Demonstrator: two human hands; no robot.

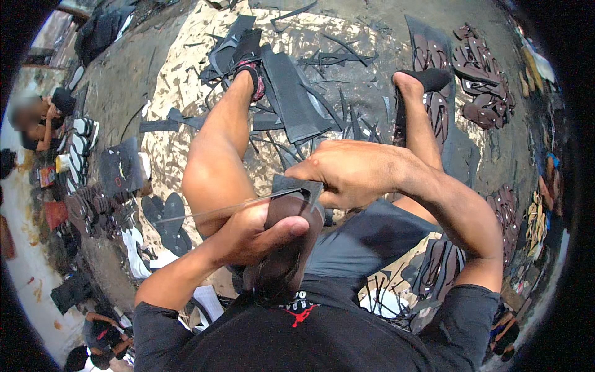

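Head view: a dark sandal sole stands on end between the person's thighs, close against the body, its long axis running roughly from the lap at the lower end up toward the knees, with the upper end tipped slightly away. The left hand is wrapped around the sole's left edge at mid-length, fingers curled shut on it and the thumb laid across its face. The right hand sits just above and to the right, closed in a fist over the sole's upper end, where a darker flap of rubber sheet shows under the knuckles. A long thin blade crosses the sole nearly at right angles, pointing out to the person's left beyond the thigh; its handle seems to be inside the right fist, though the grip is hidden, so that hand is the nearer one to the cutting edge. The left hand lies directly under the blade's line. Black rubber offcuts litter the floor ahead, with stacked soles to the right
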